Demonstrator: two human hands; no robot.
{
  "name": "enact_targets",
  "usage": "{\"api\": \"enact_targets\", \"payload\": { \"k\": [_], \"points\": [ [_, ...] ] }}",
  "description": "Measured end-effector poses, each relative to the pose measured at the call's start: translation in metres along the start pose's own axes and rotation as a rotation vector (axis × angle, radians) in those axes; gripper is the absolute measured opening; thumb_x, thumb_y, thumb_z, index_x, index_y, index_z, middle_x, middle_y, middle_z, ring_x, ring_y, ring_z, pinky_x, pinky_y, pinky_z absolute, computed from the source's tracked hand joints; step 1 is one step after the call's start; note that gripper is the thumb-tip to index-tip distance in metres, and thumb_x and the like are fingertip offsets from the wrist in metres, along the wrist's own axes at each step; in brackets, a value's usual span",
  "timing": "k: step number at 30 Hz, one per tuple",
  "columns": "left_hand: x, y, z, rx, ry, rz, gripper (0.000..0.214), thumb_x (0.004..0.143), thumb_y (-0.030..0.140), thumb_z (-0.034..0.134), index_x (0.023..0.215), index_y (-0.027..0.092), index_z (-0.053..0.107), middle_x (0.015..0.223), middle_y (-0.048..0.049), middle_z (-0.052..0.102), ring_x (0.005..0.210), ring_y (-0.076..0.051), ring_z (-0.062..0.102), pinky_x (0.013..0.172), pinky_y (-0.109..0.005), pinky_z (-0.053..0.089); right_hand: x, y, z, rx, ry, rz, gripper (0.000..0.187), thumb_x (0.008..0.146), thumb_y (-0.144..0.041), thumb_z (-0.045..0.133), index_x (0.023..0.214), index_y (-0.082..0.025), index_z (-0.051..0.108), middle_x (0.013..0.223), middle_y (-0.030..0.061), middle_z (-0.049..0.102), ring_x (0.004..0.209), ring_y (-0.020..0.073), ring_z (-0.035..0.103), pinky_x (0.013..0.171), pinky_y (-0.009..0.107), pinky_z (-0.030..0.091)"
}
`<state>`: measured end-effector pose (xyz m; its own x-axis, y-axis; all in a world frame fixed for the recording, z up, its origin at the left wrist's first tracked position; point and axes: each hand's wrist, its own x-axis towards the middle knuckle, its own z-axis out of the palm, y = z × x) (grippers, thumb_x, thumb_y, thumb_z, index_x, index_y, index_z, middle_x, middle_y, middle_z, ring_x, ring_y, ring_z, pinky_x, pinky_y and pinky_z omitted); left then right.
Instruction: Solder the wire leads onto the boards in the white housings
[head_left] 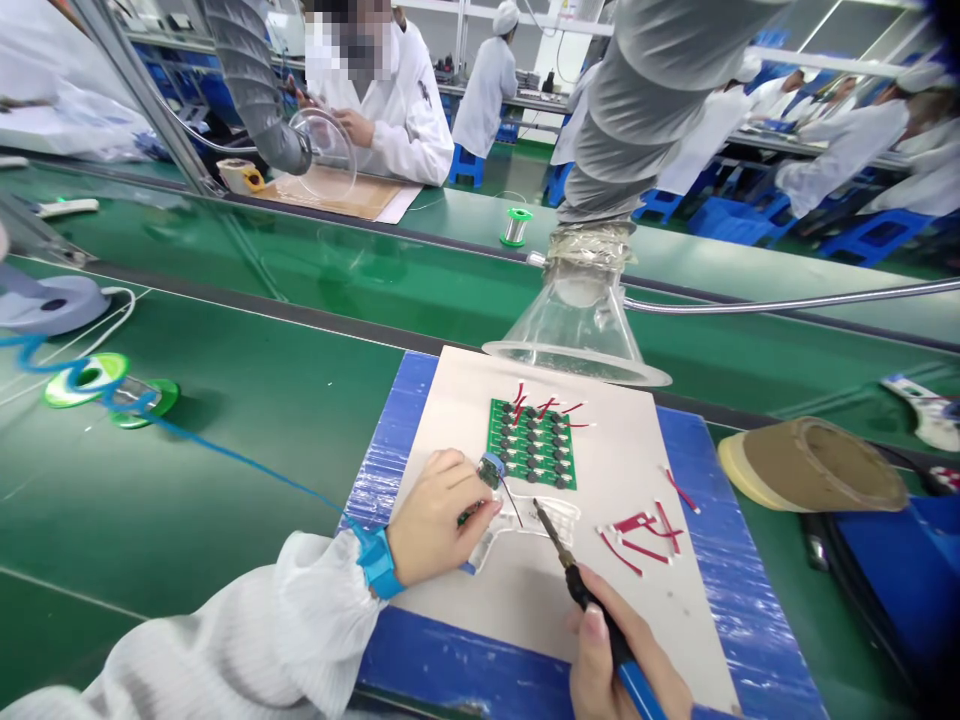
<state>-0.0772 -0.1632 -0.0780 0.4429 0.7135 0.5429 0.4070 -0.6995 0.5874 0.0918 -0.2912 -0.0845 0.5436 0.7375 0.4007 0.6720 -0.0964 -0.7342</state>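
My left hand [435, 515] is curled on the white work board [525, 590], pinching a small round blue component [491, 468] with a thin lead. My right hand [622, 665] grips a soldering iron [577, 580] with a black and blue handle; its tip points at a clear plastic piece [525, 525] beside the left hand. Just beyond lies a green circuit board panel [534, 443] with several dark parts and red wires. Loose red wire pieces [645, 530] lie to the right.
A clear fume funnel [577, 325] on a grey hose hangs over the board's far edge. A tape roll [814, 465] lies right, solder spools [109, 385] [516, 226] left and beyond. Other workers in white coats sit across the green benches.
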Motion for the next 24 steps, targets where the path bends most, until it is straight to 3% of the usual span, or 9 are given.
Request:
{"api": "enact_targets", "payload": {
  "k": [6, 16, 24],
  "points": [
    [0.001, 0.001, -0.002, -0.011, 0.012, -0.006, 0.017, 0.091, 0.016, 0.055, 0.075, 0.017, 0.056, 0.069, -0.0015, 0.057, 0.073, -0.016, 0.046, 0.073, -0.031, 0.039, 0.0, 0.002, 0.001, 0.044, 0.002, -0.009, 0.03, 0.091, -0.048, 0.057, 0.095, -0.023, 0.072, 0.082, 0.0029, 0.073, 0.079, 0.0155, 0.069, 0.08, 0.027, 0.05],
    [0.001, 0.001, -0.001, -0.021, 0.017, -0.017, 0.016, 0.09, 0.015, 0.056, 0.074, 0.017, 0.056, 0.067, -0.001, 0.057, 0.072, -0.016, 0.047, 0.072, -0.031, 0.04, 0.0, -0.004, 0.002, 0.018, 0.028, 0.046, 0.037, 0.091, -0.053, 0.054, 0.094, -0.021, 0.072, 0.079, 0.0044, 0.073, 0.079, 0.0173, 0.07, 0.08, 0.028, 0.049],
    [0.001, 0.033, -0.034, -0.229, 0.141, 0.104, 0.009, 0.082, 0.009, 0.062, 0.08, 0.018, 0.059, 0.065, -0.0011, 0.058, 0.073, -0.017, 0.053, 0.072, -0.033, 0.042, 0.003, 0.002, 0.006, 0.043, 0.062, -0.048, 0.024, 0.092, -0.036, 0.057, 0.104, -0.019, 0.069, 0.088, 0.0051, 0.074, 0.082, 0.0171, 0.07, 0.084, 0.028, 0.049]
  ]
}}
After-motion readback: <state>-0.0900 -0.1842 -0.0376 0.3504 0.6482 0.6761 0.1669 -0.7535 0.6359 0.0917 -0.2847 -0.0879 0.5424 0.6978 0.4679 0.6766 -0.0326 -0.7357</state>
